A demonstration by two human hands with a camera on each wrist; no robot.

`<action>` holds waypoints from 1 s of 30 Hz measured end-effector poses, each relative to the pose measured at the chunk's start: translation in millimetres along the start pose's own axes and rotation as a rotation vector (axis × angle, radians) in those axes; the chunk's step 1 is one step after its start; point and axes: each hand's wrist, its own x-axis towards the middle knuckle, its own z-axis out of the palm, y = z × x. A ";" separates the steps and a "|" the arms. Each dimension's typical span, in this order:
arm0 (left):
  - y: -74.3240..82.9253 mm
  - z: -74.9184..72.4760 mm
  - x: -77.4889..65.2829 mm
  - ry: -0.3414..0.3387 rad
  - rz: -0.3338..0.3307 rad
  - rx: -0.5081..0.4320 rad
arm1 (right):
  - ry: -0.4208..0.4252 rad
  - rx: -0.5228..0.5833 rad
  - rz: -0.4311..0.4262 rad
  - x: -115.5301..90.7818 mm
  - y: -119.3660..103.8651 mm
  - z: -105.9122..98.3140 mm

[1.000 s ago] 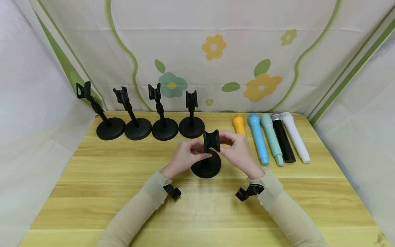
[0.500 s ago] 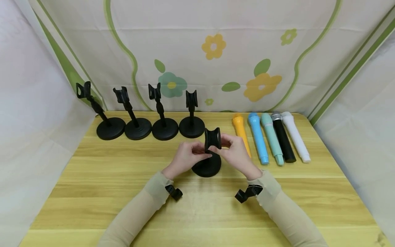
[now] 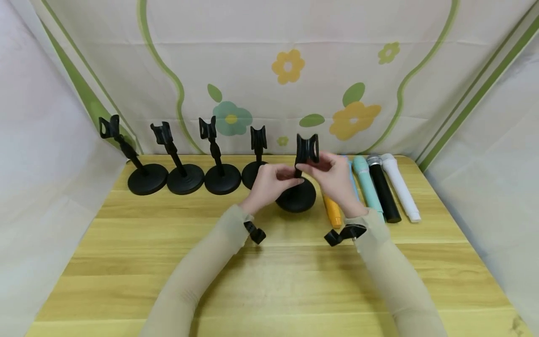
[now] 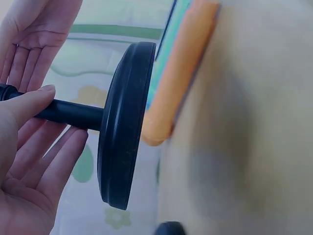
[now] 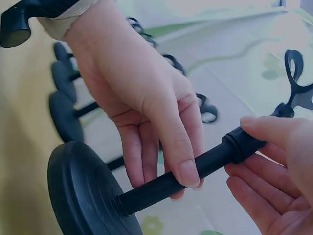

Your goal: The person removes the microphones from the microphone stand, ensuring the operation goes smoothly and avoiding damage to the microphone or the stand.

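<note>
A black desktop microphone stand (image 3: 296,199) is held up between both hands, its round base off the tabletop in the left wrist view. My left hand (image 3: 269,185) pinches the lower pole (image 4: 73,113) between thumb and fingers. Higher up, my right hand (image 3: 334,175) grips the stand near the collar (image 5: 239,144), just below the clip (image 3: 307,149). Right beside the stand lies an orange microphone (image 3: 331,213), its upper part covered by the right hand. A blue microphone (image 3: 353,181) is mostly hidden behind that same hand.
Several similar black stands line the back left, the nearest stand (image 3: 249,177) partly behind my left hand. Mint (image 3: 367,182), black (image 3: 384,192) and white microphones (image 3: 400,187) lie at the right. A flowered cloth (image 3: 269,93) hangs behind the wooden table (image 3: 269,285).
Both hands have carried the stand away from me and slightly right, toward the row of stands. The right hand now covers part of the orange and blue microphones.
</note>
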 end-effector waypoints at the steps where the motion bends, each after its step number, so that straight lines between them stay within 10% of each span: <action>1: 1.7 -0.4 6.8 0.000 -0.006 -0.001 | 0.007 -0.010 -0.002 6.0 -0.3 -3.1; 11: -7.3 13.9 58.2 0.041 -0.061 -0.008 | 0.029 -0.002 0.037 49.1 20.9 -18.1; 30: -48.1 42.9 51.2 0.134 -0.235 0.071 | 0.032 -0.050 0.170 44.9 72.0 8.1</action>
